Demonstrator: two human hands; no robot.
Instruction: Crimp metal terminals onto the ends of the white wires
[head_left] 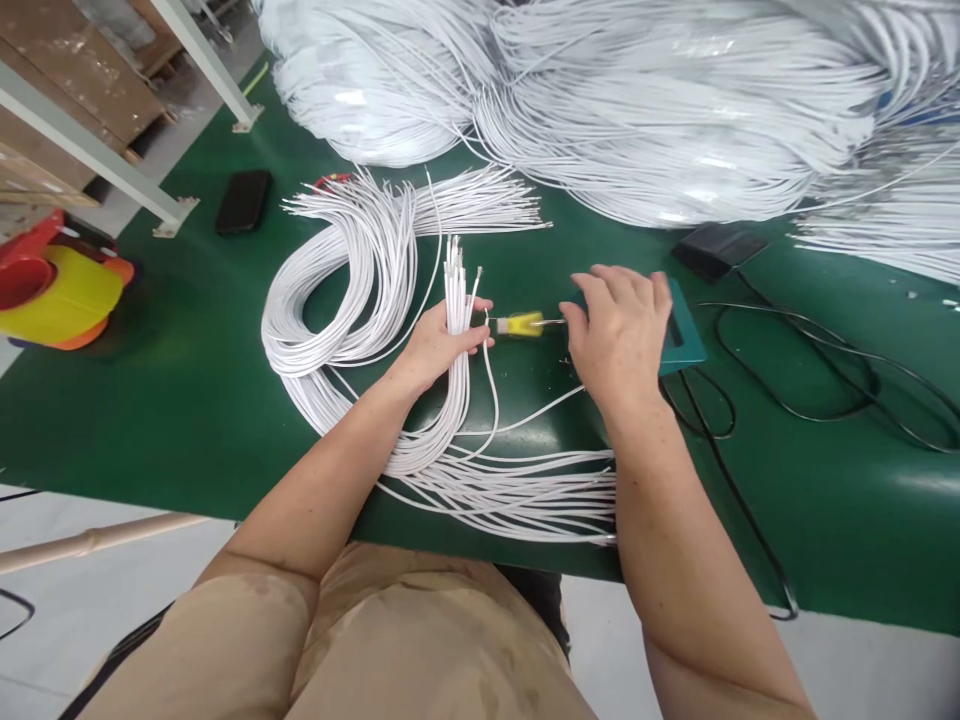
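Observation:
My left hand is closed around a bundle of white wires, whose cut ends point up. One single wire stands apart from it, its tip by my left fingers and the end of a yellow piece on a thin metal shaft. That shaft leads toward a teal device, which my right hand partly covers. The fingers of my right hand are bent but apart, and I see nothing held in them. Whether the palm touches the device is hidden.
A looped bundle of white wires lies at the left. Large heaps of white wire fill the back. A black phone-like object, a black box with a cable, and a red-yellow container are around. Metal posts stand back left.

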